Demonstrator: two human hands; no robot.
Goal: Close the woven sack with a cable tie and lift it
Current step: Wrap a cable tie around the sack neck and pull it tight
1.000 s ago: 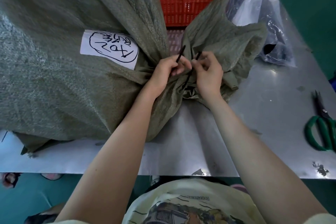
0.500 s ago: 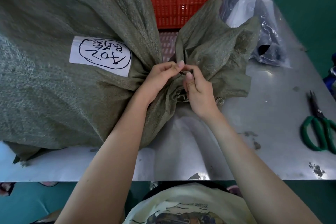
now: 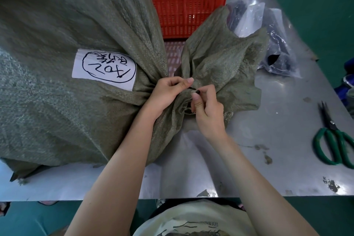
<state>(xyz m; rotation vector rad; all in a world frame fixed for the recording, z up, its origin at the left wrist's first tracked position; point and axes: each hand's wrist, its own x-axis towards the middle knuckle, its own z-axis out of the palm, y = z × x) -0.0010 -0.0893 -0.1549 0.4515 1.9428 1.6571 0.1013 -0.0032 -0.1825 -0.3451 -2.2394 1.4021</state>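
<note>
Head view — both your hands meet at the gathered neck of the woven sack (image 3: 80,25), which lies on the steel desk (image 3: 268,140).

Your left hand (image 3: 168,92) clamps the bunched fabric; your right hand (image 3: 206,109) pinches the black cable tie (image 3: 195,91) between thumb and finger — green-handled scissors (image 3: 333,140) lie well apart.

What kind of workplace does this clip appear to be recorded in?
Probably a packing or warehouse workstation: a large grey-green woven sack with a handwritten white paper label lies on a bare steel table, beside a red slotted plastic crate and green-handled scissors.
</note>
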